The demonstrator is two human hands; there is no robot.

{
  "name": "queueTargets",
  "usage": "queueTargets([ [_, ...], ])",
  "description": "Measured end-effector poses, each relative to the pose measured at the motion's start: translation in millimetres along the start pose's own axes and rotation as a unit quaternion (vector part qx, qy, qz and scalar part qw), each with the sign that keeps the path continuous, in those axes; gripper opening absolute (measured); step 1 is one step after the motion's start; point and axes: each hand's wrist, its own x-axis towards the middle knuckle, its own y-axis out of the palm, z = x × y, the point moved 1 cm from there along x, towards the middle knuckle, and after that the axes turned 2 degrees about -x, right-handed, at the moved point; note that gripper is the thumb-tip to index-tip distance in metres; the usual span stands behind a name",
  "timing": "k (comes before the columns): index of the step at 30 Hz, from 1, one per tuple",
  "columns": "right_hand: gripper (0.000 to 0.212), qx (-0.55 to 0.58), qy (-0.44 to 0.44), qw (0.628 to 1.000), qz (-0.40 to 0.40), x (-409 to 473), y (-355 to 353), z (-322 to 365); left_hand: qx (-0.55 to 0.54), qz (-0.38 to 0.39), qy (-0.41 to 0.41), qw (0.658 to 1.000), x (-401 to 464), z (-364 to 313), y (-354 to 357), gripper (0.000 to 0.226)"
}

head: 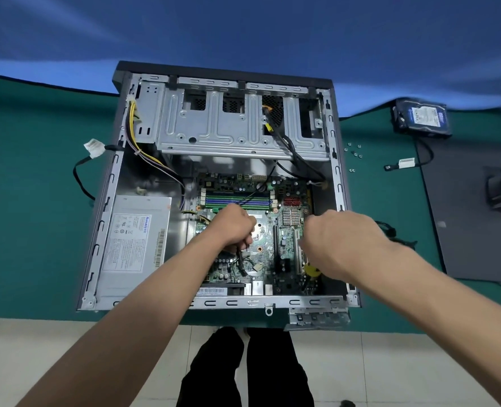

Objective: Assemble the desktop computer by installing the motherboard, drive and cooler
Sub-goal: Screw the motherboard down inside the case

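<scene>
Left hand (234,227) grips black cable (240,258) over motherboard (261,254); right hand (336,239) curled, grasp unclear. Power supply (137,239) label small, blue brand text unreadable.

A blue wall (243,30) rises behind a table topped with a green mat (32,201). Pale floor tiles (67,348) lie below its near edge.

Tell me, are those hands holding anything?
The left hand grips a black cable near its upper end, above the motherboard. The right hand is curled, knuckles up; whether it holds anything cannot be told.
</scene>
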Motion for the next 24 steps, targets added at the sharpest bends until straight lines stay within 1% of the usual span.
queueTargets([
  [1, 0.014, 0.005, 0.002, 1.0, 0.007, -2, 0, 0, -0.001, 0.0, 0.0, 1.0, 0, 0, 0, 0.017],
  [4, 0.033, 0.031, -0.02, 0.997, 0.06, -6, -4, 0, -0.001, -0.002, 0.001, 1.0, 0, 0, 0, 0.017],
  [5, 0.034, 0.034, -0.024, 0.997, 0.062, -7, -5, 1, -0.001, -0.001, 0.001, 1.0, 0, 0, 0, 0.017],
  [9, 0.023, 0.005, -0.011, 0.999, 0.039, -5, -5, 10, 0.002, -0.001, 0.003, 1.0, 2, 1, 1, 0.018],
  [13, 0.03, 0.007, -0.011, 0.998, 0.057, -1, -8, 15, 0.008, -0.003, 0.003, 1.0, 3, 1, 1, 0.018],
  [14, 0.026, 0.006, -0.01, 0.999, 0.053, -1, -7, 14, 0.007, -0.002, 0.002, 1.0, 3, 1, 1, 0.018],
  [16, 0.005, -0.01, 0.002, 1.0, 0.03, 1, -5, 13, 0.009, -0.002, 0.001, 1.0, 3, 1, 1, 0.018],
  [17, 0.003, -0.027, 0.011, 0.999, 0.025, 2, -5, 12, 0.011, -0.003, 0.001, 1.0, 2, 1, 1, 0.019],
  [18, 0.006, -0.051, 0.013, 0.998, 0.033, 2, -8, 11, 0.013, -0.004, 0.003, 1.0, 2, 1, 2, 0.019],
  [19, 0.006, -0.089, 0.005, 0.994, 0.059, 5, -8, 10, 0.016, -0.005, 0.005, 1.0, 2, 1, 2, 0.019],
  [20, 0.01, -0.129, -0.011, 0.988, 0.085, 7, -10, 11, 0.019, -0.005, 0.008, 1.0, 3, 1, 2, 0.018],
  [21, 0.02, -0.177, -0.026, 0.976, 0.121, 11, -10, 12, 0.022, -0.006, 0.011, 1.0, 3, 1, 2, 0.018],
  [22, 0.025, -0.216, -0.041, 0.965, 0.14, 14, -8, 15, 0.024, -0.006, 0.013, 1.0, 4, 1, 2, 0.018],
  [23, 0.022, -0.24, -0.057, 0.957, 0.154, 19, -5, 18, 0.022, -0.007, 0.013, 1.0, 4, 1, 2, 0.018],
  [24, 0.016, -0.247, -0.069, 0.955, 0.148, 23, -4, 21, 0.02, -0.013, 0.015, 1.0, 5, 1, 2, 0.018],
])
